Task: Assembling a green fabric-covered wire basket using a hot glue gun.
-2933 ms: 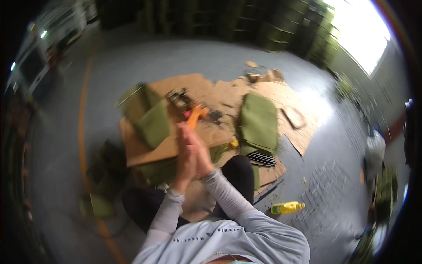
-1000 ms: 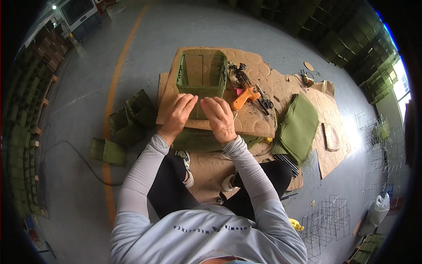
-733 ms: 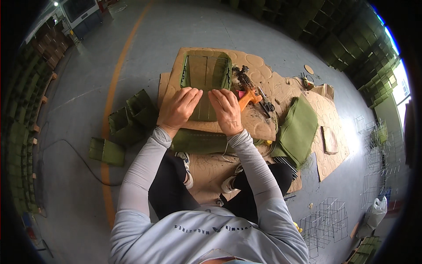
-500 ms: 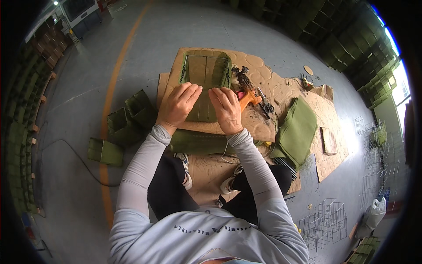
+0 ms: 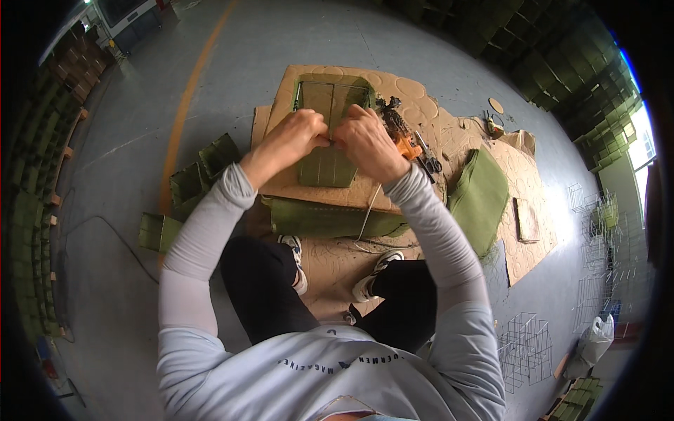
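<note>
A green fabric box with a thin wire frame [image 5: 324, 172] lies on a cardboard-topped work surface [image 5: 400, 85] in front of me. Over its middle, my left hand [image 5: 303, 132] and my right hand [image 5: 366, 142] come together with their fingertips nearly touching. Both sets of fingers are pinched closed. Whatever is between them is too small or hidden to make out. Close to the right hand lie an orange tool [image 5: 407, 147], partly covered by that hand, scissors with black handles [image 5: 431, 164] and a heap of dark thin pieces [image 5: 394, 116].
Folded green fabric [image 5: 481, 200] lies to the right on flattened cardboard [image 5: 526, 263]. Several green boxes [image 5: 188, 184] stand on the floor at left. Wire frames [image 5: 526, 347] sit at lower right. A cable [image 5: 116, 235] crosses the left floor. Stacked green boxes [image 5: 519, 42] line the far right.
My hands have moved closer together until their fingertips almost meet. The right hand has turned inward and now covers part of the orange tool; both elbows have spread outward.
</note>
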Available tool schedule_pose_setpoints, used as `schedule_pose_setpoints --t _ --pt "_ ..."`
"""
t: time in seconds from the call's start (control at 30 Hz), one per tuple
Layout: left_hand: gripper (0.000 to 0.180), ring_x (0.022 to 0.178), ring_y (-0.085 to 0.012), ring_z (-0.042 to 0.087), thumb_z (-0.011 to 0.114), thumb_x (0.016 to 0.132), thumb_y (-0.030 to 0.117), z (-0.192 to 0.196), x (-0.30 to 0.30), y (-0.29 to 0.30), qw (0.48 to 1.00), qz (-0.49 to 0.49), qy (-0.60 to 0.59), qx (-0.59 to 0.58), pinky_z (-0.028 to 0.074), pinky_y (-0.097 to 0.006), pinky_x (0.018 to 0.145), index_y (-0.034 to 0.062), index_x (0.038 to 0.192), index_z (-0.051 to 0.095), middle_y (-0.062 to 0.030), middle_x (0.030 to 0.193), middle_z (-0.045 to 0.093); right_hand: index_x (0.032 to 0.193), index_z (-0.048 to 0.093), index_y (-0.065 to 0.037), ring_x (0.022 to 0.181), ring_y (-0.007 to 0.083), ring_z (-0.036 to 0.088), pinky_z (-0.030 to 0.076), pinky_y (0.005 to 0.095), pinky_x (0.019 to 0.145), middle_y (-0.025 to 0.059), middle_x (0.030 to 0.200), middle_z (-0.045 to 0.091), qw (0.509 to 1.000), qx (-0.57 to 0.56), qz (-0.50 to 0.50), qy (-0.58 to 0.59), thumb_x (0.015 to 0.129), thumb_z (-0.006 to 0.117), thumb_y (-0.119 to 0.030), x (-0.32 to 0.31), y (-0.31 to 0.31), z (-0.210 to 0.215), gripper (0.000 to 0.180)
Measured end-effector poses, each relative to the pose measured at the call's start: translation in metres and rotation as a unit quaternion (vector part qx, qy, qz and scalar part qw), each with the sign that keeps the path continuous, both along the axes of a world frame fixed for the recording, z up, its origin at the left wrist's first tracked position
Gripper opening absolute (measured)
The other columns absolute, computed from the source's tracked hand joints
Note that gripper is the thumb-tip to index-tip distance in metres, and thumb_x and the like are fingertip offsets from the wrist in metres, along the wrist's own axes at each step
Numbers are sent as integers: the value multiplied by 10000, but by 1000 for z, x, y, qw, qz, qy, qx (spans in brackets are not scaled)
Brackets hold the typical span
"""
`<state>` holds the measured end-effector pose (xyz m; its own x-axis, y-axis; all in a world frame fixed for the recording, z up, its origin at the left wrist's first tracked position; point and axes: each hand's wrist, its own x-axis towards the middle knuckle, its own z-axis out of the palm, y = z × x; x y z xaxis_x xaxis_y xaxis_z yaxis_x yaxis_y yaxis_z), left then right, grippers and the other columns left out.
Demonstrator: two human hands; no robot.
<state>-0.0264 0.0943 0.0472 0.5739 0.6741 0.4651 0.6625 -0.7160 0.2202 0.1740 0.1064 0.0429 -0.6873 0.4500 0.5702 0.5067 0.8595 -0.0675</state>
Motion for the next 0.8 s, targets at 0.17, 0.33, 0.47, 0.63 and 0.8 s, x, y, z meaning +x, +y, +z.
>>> schedule_pose_setpoints --t 0.17,0.33,0.47,0.63,0.8 --pt "146 690 -285 640 725 780 49 52 3 4 986 19 23 -167 516 -367 672 -36 899 716 -166 773 682 816 650 -75 926 256 593 429 395 831 77 909 659 979 -119 -12 -166 702 692 -108 -2 10 37 126" --pt "204 835 -247 632 689 798 2 9 -14 -50 948 83 -157 264 525 -346 695 -24 1000 696 -121 894 670 1053 657 36 1041 316 617 530 362 874 166 1154 646 979 78 -49 183 747 632 42 21 -47 20 307" --pt "200 930 -231 612 680 814 46 -27 -10 -72 959 79 -66 264 530 -332 799 -26 1000 687 -84 1001 641 1257 550 77 1222 356 538 455 425 1038 224 1278 560 989 88 -39 116 800 575 9 6 -64 -25 464" --pt "240 963 -267 607 675 768 -13 -36 5 -52 960 95 -61 256 533 -352 794 -54 1005 676 -107 1025 629 1323 453 94 1240 361 508 393 443 1092 228 1299 524 990 88 -88 64 824 546 -62 -20 -55 -38 531" --pt "182 863 -271 593 627 741 -22 -27 11 -38 974 86 -30 209 517 -361 749 -36 920 655 -111 909 610 1277 484 89 1104 352 577 441 437 1033 210 1129 603 987 61 -135 63 806 542 -4 -30 -50 -37 483"
